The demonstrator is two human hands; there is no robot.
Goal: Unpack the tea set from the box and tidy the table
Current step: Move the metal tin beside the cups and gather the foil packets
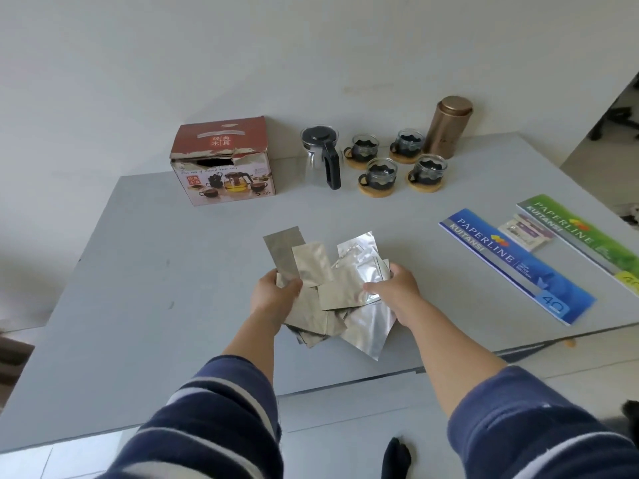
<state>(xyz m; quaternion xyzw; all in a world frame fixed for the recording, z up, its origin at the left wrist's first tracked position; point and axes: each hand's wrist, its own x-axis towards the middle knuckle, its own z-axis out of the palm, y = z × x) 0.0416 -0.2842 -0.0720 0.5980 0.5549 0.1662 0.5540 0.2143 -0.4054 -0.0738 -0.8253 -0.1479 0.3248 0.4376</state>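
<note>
I stand at a grey table (155,271) that fills most of the view, its far edge against a pale wall. At the far left of it sits the tea set box (223,160), red-brown cardboard with a torn top edge and a picture of a teapot on its near face. Near the right edge lie two long receipt books side by side, a blue one (515,264) and, further right, a green one (584,233), with a small sachet (525,231) between them. Right of the box stands a glass teapot (321,157) with a black lid and handle. At the far right is an upright bronze canister (449,126). Between teapot and canister, four glass cups (394,160) with dark holders stand on round wooden coasters in two rows.

Over the middle of the table, I hold a loose fan of silver foil pouches (332,281) in both hands. My left hand (276,292) grips the bundle's left side, thumb on top. My right hand (397,285) clasps the right side, thumb pressed across the foil. Striped navy sleeves cover my forearms.
</note>
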